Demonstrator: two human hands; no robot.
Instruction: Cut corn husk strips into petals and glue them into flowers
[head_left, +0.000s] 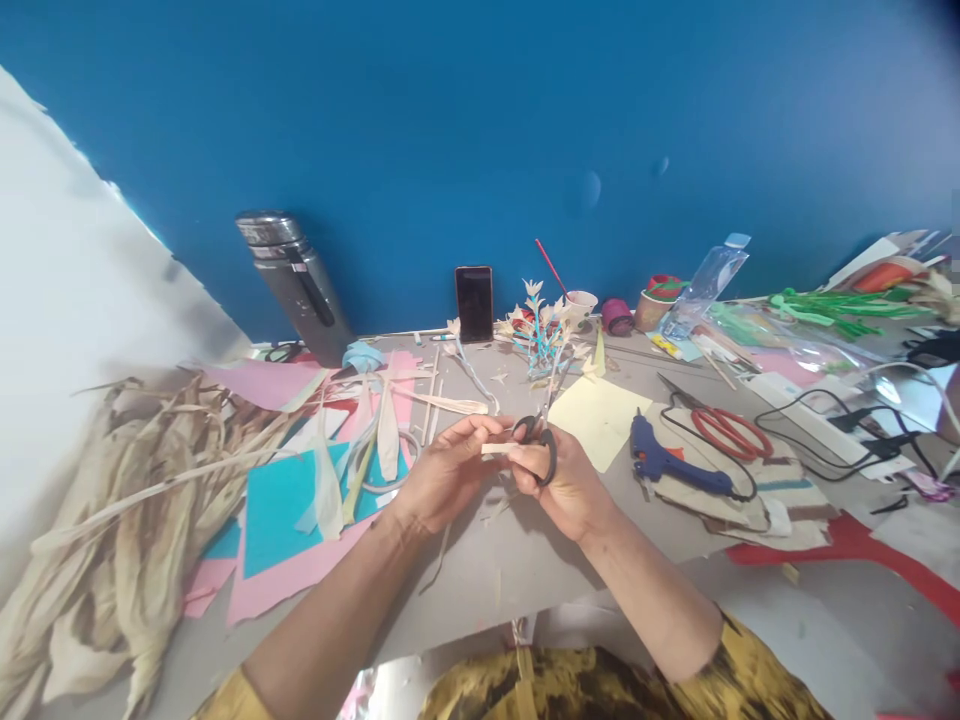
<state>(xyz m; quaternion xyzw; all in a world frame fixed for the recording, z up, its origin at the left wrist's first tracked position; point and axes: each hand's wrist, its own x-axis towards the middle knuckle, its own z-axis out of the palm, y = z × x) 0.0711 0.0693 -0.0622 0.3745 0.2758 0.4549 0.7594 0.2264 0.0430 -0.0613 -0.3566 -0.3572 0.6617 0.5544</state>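
My left hand (450,470) is closed, pinching a short pale strip (493,449) that looks like dried husk or paper. My right hand (574,490) holds black-handled scissors (551,458), with its fingers in the loops and the blades pointing away from me. The strip's right end meets the fingers of my right hand. Both hands are close together above the grey tabletop (480,580). Beyond them stands a cluster of small pale flowers on blue stems (544,335). A yellow paper sheet (607,415) lies just past my right hand.
Dried husks (127,540) are heaped at left, beside blue paper (281,510) and pink paper. A flask (296,285) and a phone (475,303) stand near the blue wall. At right are a blue glue gun (675,460), red-handled scissors (731,432), a plastic bottle (705,290) and cables.
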